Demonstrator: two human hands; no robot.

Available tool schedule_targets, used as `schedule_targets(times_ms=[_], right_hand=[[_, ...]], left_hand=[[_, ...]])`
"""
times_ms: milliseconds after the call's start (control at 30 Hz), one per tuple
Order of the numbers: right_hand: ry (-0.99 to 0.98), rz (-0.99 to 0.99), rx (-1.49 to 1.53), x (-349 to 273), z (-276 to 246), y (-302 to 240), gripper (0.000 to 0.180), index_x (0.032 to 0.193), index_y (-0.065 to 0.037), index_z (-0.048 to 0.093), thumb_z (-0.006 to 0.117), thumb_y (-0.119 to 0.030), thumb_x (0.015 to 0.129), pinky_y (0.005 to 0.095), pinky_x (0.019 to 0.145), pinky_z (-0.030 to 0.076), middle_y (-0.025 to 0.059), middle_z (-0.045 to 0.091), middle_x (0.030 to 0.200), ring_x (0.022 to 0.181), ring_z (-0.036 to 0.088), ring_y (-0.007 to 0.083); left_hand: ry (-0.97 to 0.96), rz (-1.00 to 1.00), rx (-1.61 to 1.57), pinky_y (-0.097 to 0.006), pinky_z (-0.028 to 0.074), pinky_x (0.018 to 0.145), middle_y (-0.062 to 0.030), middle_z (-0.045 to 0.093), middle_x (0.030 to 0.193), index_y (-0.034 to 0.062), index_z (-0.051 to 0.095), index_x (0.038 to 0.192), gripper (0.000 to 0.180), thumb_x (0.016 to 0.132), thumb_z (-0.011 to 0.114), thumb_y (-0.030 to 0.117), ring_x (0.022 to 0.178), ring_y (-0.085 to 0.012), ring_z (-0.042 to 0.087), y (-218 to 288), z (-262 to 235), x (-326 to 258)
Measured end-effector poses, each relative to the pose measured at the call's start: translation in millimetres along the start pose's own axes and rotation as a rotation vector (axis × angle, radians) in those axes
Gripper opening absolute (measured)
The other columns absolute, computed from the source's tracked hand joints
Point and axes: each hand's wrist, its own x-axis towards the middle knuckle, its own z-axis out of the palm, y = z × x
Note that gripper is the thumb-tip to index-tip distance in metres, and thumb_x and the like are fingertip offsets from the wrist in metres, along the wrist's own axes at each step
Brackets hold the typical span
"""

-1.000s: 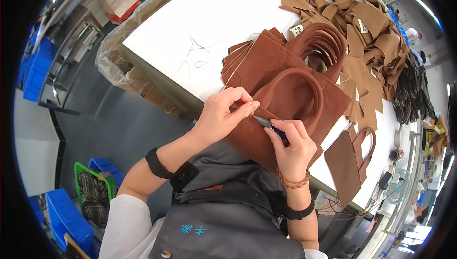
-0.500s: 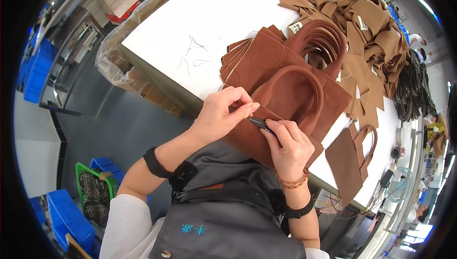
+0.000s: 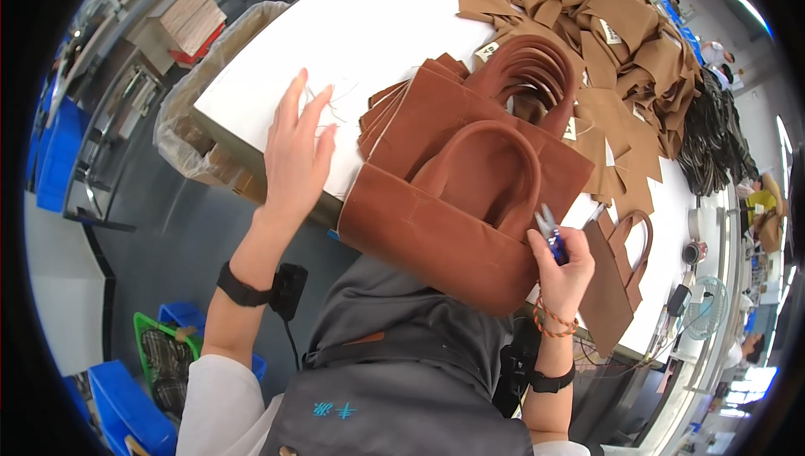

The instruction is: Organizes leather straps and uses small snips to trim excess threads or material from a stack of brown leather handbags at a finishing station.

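A reddish-brown leather bag panel (image 3: pixel 428 225) with a looped handle hangs over the table's near edge, toward my lap. It lies in front of a fanned stack of similar leather pieces (image 3: pixel 428 120), whose handles (image 3: pixel 537 66) bunch together at the back. My right hand (image 3: pixel 563 271) grips small thread snips (image 3: pixel 549 236) with blue grips, blades pointing up, beside the panel's right side. Raised at the table's left part, my left hand (image 3: pixel 295 154) has its fingers spread and nothing visible in it. Loose thread ends (image 3: pixel 340 104) lie just beyond its fingertips.
A heap of tan-brown cut pieces (image 3: pixel 587 20) covers the far right of the white table (image 3: pixel 277 45). Black straps (image 3: pixel 713 141) hang beyond it. A brown handled piece (image 3: pixel 608 288) lies at right, near a fan (image 3: pixel 704 313). A plastic-lined box (image 3: pixel 189 133) stands left.
My left hand has left the panel edge and swung up and left, its fingers opening. My right hand has moved right and down with the snips. The front panel now lies unheld.
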Motion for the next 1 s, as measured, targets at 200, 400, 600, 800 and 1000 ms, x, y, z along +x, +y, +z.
schedule_targets(times_ms=[200,400,600,800,1000], right_hand=[[-0.233,0.215,0.267,0,2,-13,0.017,0.076,0.0,0.065,0.078,-0.01,0.079,0.0191,0.052,0.034,-0.007,0.052,0.064,0.061,0.04,0.0006],[-0.209,0.2,0.345,-2,-2,-10,0.017,0.084,0.001,0.063,0.066,-0.014,0.09,0.0223,0.055,0.037,-0.002,0.053,0.065,0.06,0.042,0.0052],[-0.132,0.079,0.076,-21,-9,6,0.013,0.088,0.002,0.062,0.067,-0.011,0.087,0.0272,0.057,0.043,0.0085,0.055,0.066,0.058,0.049,0.0138],[-0.194,0.117,0.167,-24,-10,4,0.013,0.09,0.0,0.065,0.071,-0.01,0.084,0.0239,0.054,0.043,0.0036,0.059,0.065,0.058,0.049,0.0058],[-0.505,0.473,0.573,-12,-24,-4,0.013,0.089,0.0,0.067,0.071,-0.012,0.086,0.0183,0.056,0.041,-0.0044,0.061,0.07,0.062,0.05,0.0013]], left_hand=[[-0.228,0.282,-0.439,-0.034,0.052,0.075,-0.0084,0.062,0.103,0.0053,0.062,0.112,0.038,0.077,0.073,0.015,0.094,-0.0247,0.058,113,6,-28],[-0.311,0.214,-0.357,-0.032,0.052,0.07,-0.0092,0.053,0.1,0.0025,0.048,0.129,0.066,0.075,0.076,0.029,0.094,-0.023,0.057,149,40,-33],[-0.308,0.209,-0.31,-0.034,0.052,0.063,-0.0083,0.055,0.096,0.0051,0.047,0.13,0.069,0.073,0.077,0.029,0.079,-0.0249,0.062,150,45,-31],[-0.317,0.19,-0.3,-0.034,0.051,0.06,-0.0073,0.057,0.083,0.0046,0.045,0.131,0.069,0.071,0.076,0.019,0.068,-0.024,0.062,154,41,-31],[-0.356,0.074,-0.582,-0.035,0.054,0.07,-0.0171,0.057,0.111,0.0013,0.03,0.141,0.073,0.079,0.068,0.008,0.084,-0.0288,0.064,156,33,-28]])
